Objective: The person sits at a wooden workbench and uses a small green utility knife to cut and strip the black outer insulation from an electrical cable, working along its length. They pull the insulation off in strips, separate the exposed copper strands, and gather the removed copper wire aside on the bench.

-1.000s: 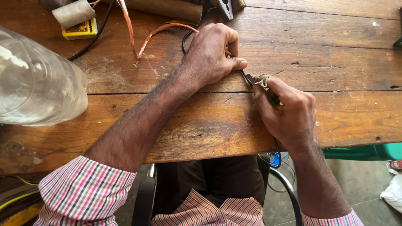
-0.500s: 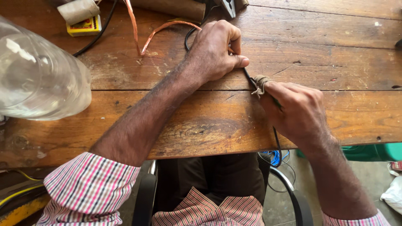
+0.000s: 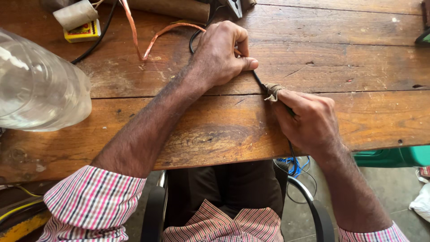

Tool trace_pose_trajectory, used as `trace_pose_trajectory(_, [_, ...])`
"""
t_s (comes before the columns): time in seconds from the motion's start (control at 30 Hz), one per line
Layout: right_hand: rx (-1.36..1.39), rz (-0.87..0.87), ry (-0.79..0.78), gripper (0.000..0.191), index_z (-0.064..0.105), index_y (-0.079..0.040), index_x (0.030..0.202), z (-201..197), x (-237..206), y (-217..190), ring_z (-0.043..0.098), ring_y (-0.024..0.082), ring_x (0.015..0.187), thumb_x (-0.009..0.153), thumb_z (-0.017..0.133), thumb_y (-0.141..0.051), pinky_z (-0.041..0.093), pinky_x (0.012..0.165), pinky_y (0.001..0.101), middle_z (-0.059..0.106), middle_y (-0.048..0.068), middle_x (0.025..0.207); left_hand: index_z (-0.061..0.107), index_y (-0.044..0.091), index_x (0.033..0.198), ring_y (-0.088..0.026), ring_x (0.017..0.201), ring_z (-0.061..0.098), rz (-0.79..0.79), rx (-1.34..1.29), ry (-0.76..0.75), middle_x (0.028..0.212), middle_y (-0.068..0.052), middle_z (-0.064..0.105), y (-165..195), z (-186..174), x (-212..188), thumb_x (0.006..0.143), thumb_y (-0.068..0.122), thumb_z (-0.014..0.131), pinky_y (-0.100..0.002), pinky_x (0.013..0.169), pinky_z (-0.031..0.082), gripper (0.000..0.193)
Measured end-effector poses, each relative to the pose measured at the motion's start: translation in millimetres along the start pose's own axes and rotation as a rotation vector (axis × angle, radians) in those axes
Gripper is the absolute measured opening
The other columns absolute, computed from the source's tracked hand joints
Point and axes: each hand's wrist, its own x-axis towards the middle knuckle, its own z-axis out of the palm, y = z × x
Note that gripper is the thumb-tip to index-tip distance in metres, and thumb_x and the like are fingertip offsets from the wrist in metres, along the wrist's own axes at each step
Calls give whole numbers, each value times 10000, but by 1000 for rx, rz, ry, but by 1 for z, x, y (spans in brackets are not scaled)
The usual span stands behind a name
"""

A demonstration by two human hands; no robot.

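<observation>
We have the left hand (image 3: 221,56) pinning a thin black cable (image 3: 259,80) flat on the wooden table (image 3: 358,67), thumb and forefinger pinched closed on it. The right hand (image 3: 309,121) sits just beside, grip closed on the same cable and on a strip of tan tape (image 3: 272,91) bunched round it right at the thumb tip. The cable runs between both hands, then drops off the table edge toward blue wires (image 3: 293,166) below.

Step in hand, we judge: wrapping tape over a joint in the cable — wrap looks partly on, loose end sticking out. Next move likely calls for keeping the cable taut with the left and turning the tape tight with the right.

Nearby: clear plastic bottle (image 3: 38,89) far left, copper strip (image 3: 148,40), yellow box (image 3: 83,32) up top — all well apart from the hands.
</observation>
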Motion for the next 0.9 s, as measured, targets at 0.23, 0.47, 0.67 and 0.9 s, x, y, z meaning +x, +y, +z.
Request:
trace_pose_trajectory(0.23, [-11,14,-2,117,711,-25,1022,1,-5,-3,727,328,816,914,738,-62,578,710,411,725,159,920,741,65,703,-180,755,742,11,1,19,751,-83,753,-2,2,1,711,273,966,-387,695,589,307])
trace_pose_trajectory(0.47, [-57,20,-26,103,706,-40,979,-1,-8,-4,713,325,776,904,754,-92,564,684,424,720,145,887,742,71,697,-195,787,733,14,8,21,750,-82,751,0,1,0,698,281,969,-403,716,580,309])
trace_pose_trajectory(0.67, [-57,40,-37,92,700,-34,965,-3,-9,-5,709,326,760,915,749,-93,561,675,424,712,145,861,739,68,694,-202,821,722,3,8,17,752,-76,743,2,0,0,689,284,973,-415,742,573,319])
trace_pose_trajectory(0.9, [4,84,-34,82,700,-25,964,-7,-12,-7,715,312,736,923,738,-85,556,653,416,705,153,837,738,71,707,-191,803,735,-34,-2,-14,762,-80,746,6,-1,0,702,276,962,-399,730,587,304])
